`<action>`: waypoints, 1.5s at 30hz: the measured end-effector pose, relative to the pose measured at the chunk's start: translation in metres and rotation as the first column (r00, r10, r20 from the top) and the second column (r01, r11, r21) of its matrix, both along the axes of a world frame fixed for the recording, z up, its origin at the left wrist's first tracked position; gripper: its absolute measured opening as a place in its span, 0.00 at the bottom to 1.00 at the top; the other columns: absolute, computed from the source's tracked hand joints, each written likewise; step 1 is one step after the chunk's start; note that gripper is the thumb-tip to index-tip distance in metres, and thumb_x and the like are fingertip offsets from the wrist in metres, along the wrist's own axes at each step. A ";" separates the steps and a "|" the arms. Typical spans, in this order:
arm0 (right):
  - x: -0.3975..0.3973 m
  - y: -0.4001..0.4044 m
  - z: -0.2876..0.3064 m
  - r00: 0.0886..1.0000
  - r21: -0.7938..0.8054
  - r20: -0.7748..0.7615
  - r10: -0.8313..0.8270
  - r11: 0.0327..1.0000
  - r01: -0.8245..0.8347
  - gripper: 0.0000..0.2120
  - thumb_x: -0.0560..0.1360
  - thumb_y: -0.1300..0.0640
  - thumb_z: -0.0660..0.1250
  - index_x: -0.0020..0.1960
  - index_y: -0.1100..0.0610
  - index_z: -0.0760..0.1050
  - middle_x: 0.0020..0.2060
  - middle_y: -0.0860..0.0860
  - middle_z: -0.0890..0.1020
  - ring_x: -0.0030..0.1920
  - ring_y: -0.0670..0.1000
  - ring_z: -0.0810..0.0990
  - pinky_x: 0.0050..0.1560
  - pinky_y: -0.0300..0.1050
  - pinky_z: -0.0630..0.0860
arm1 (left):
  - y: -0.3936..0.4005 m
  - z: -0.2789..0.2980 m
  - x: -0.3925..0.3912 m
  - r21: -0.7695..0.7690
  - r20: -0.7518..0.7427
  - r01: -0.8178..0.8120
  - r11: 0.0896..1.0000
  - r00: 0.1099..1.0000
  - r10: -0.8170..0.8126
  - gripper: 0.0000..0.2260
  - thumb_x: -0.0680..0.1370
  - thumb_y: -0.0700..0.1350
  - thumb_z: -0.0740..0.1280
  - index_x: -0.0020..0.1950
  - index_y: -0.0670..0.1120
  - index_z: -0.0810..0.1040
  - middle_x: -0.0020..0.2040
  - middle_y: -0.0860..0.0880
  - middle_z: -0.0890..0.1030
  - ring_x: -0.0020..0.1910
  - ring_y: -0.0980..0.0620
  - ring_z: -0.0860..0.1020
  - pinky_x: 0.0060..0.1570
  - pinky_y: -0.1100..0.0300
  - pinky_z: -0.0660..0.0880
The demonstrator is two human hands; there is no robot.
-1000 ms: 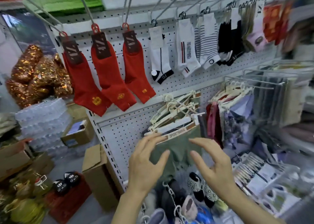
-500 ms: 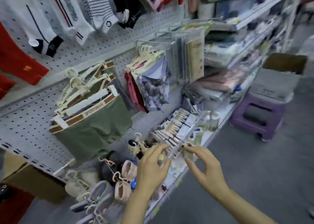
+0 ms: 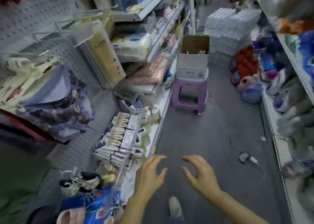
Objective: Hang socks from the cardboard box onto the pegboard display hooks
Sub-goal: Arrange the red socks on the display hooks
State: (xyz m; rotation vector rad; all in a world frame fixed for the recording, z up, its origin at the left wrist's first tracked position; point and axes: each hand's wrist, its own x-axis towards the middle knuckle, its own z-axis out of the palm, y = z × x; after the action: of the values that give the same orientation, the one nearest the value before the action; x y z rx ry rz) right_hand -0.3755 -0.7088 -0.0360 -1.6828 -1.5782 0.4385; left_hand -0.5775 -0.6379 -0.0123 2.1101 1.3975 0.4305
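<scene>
Your left hand [image 3: 149, 176] and right hand [image 3: 200, 174] are raised side by side over the grey floor [image 3: 212, 139] of a shop aisle, apart from each other, fingers loosely curved and spread, holding nothing. Below them one shoe [image 3: 175, 206] shows on the floor. To your left stands the pegboard [image 3: 81, 149] with its wire hooks [image 3: 88, 14], hung with packaged goods, garments on pale plastic hangers [image 3: 25, 72] and flat cream packets [image 3: 105, 54]; small carded items [image 3: 119, 135] lie on the low shelf just beside your left hand. Ahead, well apart from both hands, the open cardboard box [image 3: 192, 59] rests on a purple plastic stool [image 3: 190, 93] against the left shelving; its contents are too blurred to identify. Behind the box a stack of shrink-wrapped bottles [image 3: 227, 28] rises from the floor. Along the right side runs another shelf unit [image 3: 288, 57] with mixed goods, and red and blue bags [image 3: 246, 74] sit at its foot. A small device with a cable [image 3: 244, 157] lies on the floor to the right of your right hand.
</scene>
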 end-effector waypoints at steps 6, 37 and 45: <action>0.053 0.066 0.000 0.988 -0.055 0.089 -0.130 0.989 0.135 0.16 0.76 0.46 0.63 0.57 0.52 0.81 0.51 0.44 0.83 0.52 0.47 0.80 0.53 0.38 0.74 | 0.092 -0.008 0.058 0.000 -0.019 0.204 0.979 0.979 -0.204 0.17 0.74 0.52 0.65 0.62 0.55 0.78 0.60 0.58 0.78 0.59 0.55 0.77 0.60 0.56 0.75; 0.386 0.499 0.010 0.949 -0.040 0.122 -0.292 0.953 0.299 0.16 0.75 0.47 0.62 0.55 0.53 0.81 0.47 0.46 0.83 0.47 0.50 0.81 0.47 0.45 0.78 | 0.539 -0.014 0.411 0.005 -0.041 0.192 0.981 0.981 -0.191 0.16 0.76 0.47 0.70 0.63 0.56 0.78 0.60 0.57 0.79 0.59 0.54 0.77 0.56 0.55 0.76; 0.459 0.646 0.001 0.951 -0.106 0.132 -0.278 0.950 0.293 0.17 0.76 0.46 0.62 0.55 0.54 0.81 0.49 0.46 0.82 0.51 0.49 0.80 0.51 0.43 0.77 | 0.714 -0.025 0.490 0.000 0.128 0.028 1.000 0.991 -0.028 0.14 0.75 0.40 0.70 0.58 0.52 0.81 0.52 0.55 0.81 0.48 0.52 0.80 0.50 0.52 0.79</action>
State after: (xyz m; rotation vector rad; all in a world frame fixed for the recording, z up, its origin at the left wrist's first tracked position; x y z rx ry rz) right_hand 0.0831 -0.0625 -0.0347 -2.0290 -1.3790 0.2988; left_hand -0.0872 0.0757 -0.0369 2.0599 1.2935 0.5435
